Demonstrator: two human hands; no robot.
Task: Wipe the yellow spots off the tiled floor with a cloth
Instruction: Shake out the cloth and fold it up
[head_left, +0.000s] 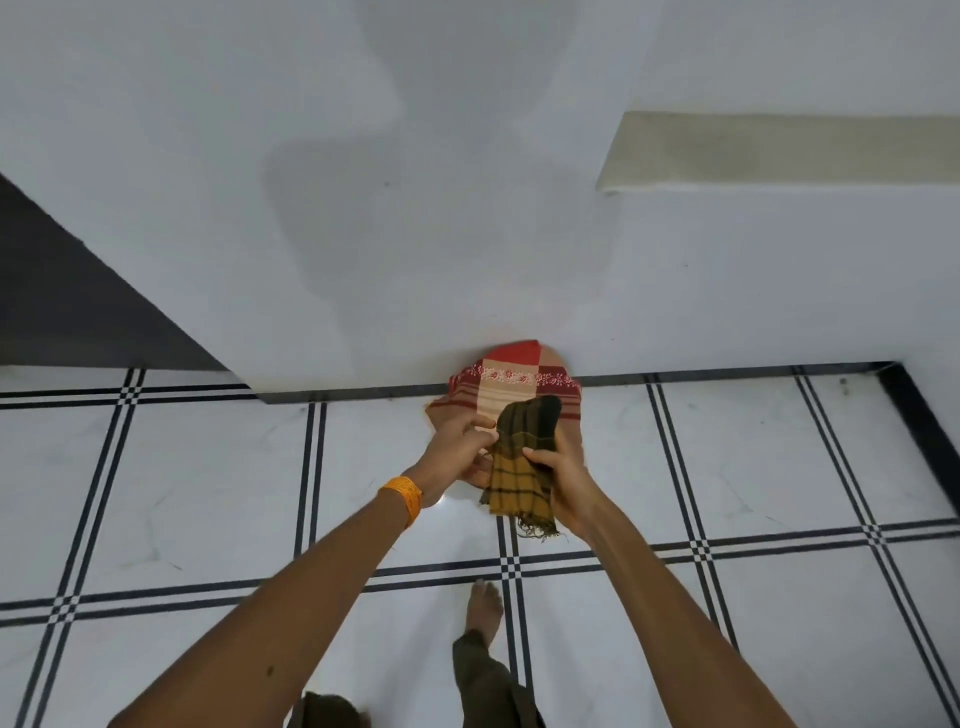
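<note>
At the far left a dark wedge (62, 301) meets the white wall (363, 234), and the tiled floor (182, 467) runs open and bare towards the near left, so there is plenty of room for sweeping strokes there. No yellow spots show on the tiles from here, so they need finding first.

The left hand (457, 441), with orange bangles (402, 499) at the wrist, pinches the near edge of a red and beige cloth (514, 379) that hangs in front of the wall's foot. Just beside it, almost touching, the right hand (563, 483) curls round a mustard checked cloth (519, 467), whose frayed end dangles. Both cloths are held up off the floor.

The step looks like sorting out the cloths. It would go best to bunch one into a firm pad with the loose fringe tucked in, so it presses flat and does not drag.

A bare foot (485, 605) stands below the hands, so the wet tile is best kept ahead of it. To the right, the black skirting (727, 375) turns a corner where strokes must shorten, below a beige ledge (779, 150).
</note>
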